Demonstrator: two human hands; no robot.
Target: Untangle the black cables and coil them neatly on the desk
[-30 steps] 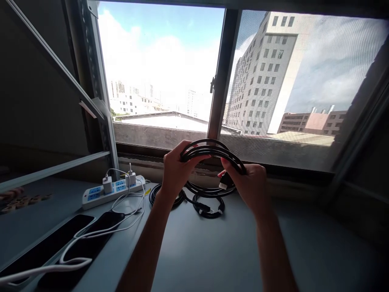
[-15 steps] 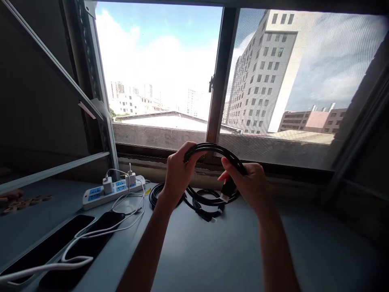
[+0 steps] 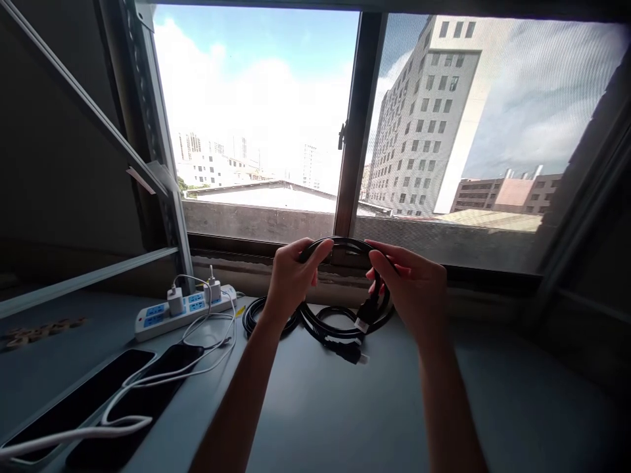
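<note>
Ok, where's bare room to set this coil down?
The desk is bare between the forearms, nearer than the held coil, and right of the right forearm, though dim there. It's crowded on the left, with the power strip, white cable and two dark slabs, and toward the window, where other black coils lie.

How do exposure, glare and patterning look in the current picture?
Head view: the left window pane is largely blown out white; head view: fine ripples pattern the right pane; head view: the black cable coil is backlit and dark; head view: a pale sheen lies on the tabletop.
</note>
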